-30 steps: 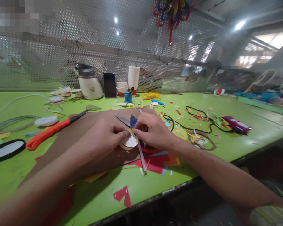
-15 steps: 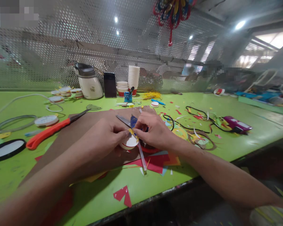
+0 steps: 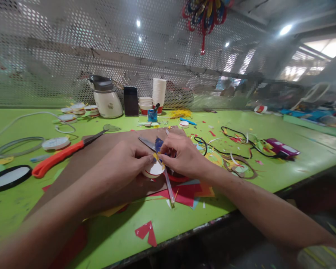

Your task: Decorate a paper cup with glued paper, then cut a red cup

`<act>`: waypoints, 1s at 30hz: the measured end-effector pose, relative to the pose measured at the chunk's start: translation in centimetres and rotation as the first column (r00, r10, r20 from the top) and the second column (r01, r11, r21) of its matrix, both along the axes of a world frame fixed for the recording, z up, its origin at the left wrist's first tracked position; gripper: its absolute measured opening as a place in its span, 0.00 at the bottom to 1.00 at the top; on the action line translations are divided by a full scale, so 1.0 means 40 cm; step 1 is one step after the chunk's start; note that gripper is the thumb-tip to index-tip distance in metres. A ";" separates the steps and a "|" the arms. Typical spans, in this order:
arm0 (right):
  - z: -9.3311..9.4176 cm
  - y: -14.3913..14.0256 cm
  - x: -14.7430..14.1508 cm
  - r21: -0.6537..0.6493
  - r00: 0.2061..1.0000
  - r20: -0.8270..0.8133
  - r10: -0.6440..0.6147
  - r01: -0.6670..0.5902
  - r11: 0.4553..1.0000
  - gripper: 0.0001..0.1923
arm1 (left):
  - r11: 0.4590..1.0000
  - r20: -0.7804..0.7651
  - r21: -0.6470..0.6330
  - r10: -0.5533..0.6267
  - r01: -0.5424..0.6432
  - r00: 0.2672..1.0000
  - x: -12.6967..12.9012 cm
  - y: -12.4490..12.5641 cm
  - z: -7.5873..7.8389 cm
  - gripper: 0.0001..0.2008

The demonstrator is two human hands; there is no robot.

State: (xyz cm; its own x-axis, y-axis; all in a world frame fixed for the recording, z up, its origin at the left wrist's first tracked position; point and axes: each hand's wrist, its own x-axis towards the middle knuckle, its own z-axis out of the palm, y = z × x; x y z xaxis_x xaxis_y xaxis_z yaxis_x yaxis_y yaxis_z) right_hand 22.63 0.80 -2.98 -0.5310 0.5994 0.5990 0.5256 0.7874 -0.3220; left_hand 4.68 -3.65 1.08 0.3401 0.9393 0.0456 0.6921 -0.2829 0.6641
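Observation:
Between my hands is a small white paper disc with a red-edged rim [image 3: 153, 170], like the bottom cut from a paper cup. My left hand [image 3: 128, 160] grips its far left edge with thumb and fingers. A small yellow piece [image 3: 156, 156] sits at the disc's top edge, and my right hand [image 3: 180, 155] pinches at it with thumb and forefinger. Under and behind the hands lie a clear glue stick [image 3: 169, 188], a blue glue gun [image 3: 158, 143], partly covered, and the blades of scissors [image 3: 146, 143], on brown card [image 3: 92, 157].
An orange-handled knife [image 3: 60, 158] and a black-rimmed disc [image 3: 9, 178] lie left. A kettle [image 3: 108, 99], phone [image 3: 131, 101] and stacked paper cups [image 3: 158, 93] stand behind. Paper scraps, a black cord and a purple device [image 3: 281, 148] are right; red scraps [image 3: 147, 232] lie in front.
Almost nothing differs. Both hands stay on the disc and the yellow piece, with only a very slight shift of the whole view.

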 end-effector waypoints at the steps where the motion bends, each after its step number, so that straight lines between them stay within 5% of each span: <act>1: 0.000 0.000 0.000 0.007 1.000 -0.003 0.003 -0.003 1.000 0.09 | 0.999 -0.011 -0.034 -0.026 0.025 1.000 0.001 -0.002 0.002 0.15; 11: 0.010 -0.011 -0.003 -0.084 0.999 0.033 -0.029 0.032 0.996 0.06 | 0.998 0.003 0.043 -0.040 0.040 0.999 -0.003 0.006 -0.009 0.12; 19: 0.029 -0.015 -0.009 -0.208 0.986 0.147 -0.076 0.106 0.972 0.04 | 0.992 -0.067 0.085 -0.091 0.097 0.994 -0.025 0.041 -0.057 0.15; 30: 0.032 -0.006 0.005 -0.182 0.969 0.239 -0.060 0.105 0.978 0.03 | 0.966 -0.119 0.192 -0.153 0.174 0.981 -0.028 0.042 -0.074 0.13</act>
